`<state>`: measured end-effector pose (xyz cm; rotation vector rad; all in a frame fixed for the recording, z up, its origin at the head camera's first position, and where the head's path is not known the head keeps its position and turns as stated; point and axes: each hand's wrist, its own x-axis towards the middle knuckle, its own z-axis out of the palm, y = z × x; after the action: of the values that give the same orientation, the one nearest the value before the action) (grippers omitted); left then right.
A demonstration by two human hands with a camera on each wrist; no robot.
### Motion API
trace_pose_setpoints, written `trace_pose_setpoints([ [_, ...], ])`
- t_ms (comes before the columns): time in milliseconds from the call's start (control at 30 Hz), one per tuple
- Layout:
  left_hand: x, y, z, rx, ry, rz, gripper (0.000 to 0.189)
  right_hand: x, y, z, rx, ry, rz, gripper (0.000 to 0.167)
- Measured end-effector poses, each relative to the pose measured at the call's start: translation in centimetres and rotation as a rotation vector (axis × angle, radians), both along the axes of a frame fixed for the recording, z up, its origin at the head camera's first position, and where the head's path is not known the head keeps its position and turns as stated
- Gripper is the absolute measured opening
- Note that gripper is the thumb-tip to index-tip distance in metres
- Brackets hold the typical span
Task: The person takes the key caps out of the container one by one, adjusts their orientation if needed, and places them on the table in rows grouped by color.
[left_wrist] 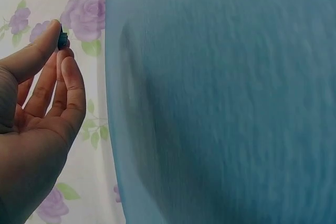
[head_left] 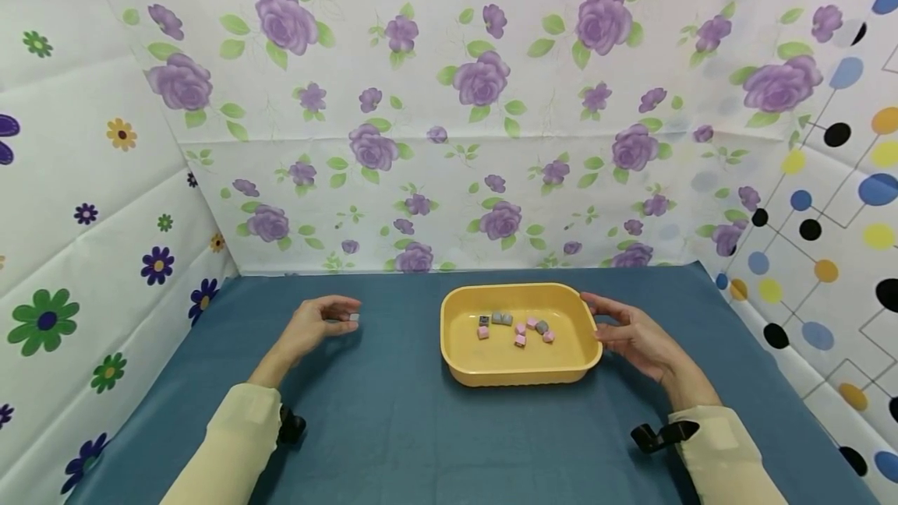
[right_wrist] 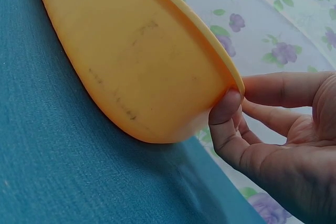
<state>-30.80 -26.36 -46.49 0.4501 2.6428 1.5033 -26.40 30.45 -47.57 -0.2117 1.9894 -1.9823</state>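
My left hand [head_left: 312, 331] is raised over the left part of the table, pinching a small light-grey block [head_left: 354, 318] between thumb and fingertips. In the left wrist view the same block [left_wrist: 62, 40] looks dark, and the fingers cover part of it. The right hand [head_left: 638, 340] holds a yellow plastic tray [head_left: 519, 376] by its right end. Seen from the right wrist, thumb and fingers pinch the tray's rim [right_wrist: 228, 59]. Several small blocks lie scattered on the tray's floor, among them a pink block [head_left: 483, 332] and a grey block [head_left: 507, 319].
A blue-green cloth [head_left: 393, 427] covers the table. Behind it hangs a white curtain [head_left: 435, 201] with purple roses, and patterned sheets close off the left and right sides. Each wrist carries a black camera mount, such as the left mount [head_left: 291, 425].
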Motion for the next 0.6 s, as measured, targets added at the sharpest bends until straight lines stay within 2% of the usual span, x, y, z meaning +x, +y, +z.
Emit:
trace_pose_setpoints([
  [600, -0.1, 1.3, -0.1, 0.024, 0.0, -0.021, 0.043, 0.0, 0.0, -0.1, 0.01, 0.003, -0.005, 0.077],
])
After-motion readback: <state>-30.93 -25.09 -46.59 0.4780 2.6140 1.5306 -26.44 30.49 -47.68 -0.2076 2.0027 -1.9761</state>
